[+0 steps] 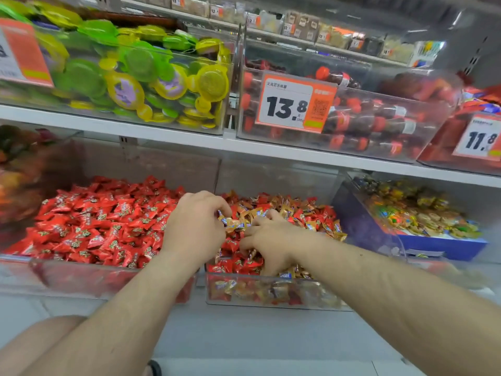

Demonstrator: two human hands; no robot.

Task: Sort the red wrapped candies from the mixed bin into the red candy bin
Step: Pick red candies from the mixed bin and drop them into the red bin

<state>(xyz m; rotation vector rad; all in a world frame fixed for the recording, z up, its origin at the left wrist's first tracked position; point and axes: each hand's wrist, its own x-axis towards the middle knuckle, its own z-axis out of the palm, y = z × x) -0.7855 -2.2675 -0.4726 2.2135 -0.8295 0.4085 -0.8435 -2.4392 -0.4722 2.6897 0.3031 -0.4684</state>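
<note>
there, both hands are in the mixed bin point(271, 299): left hand point(196, 226) pinches a gold candy point(230, 223), right hand point(267, 240) digs with curled fingers among red candies point(230, 244); the red bin point(81, 278) sits just left.

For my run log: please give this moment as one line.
left hand: in mixed bin | right hand: in candies | red bin: left

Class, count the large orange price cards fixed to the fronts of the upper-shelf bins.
3: one at far left, partly cut off; one reading 13.8 in the middle; one reading 11.8 at far right.
</note>
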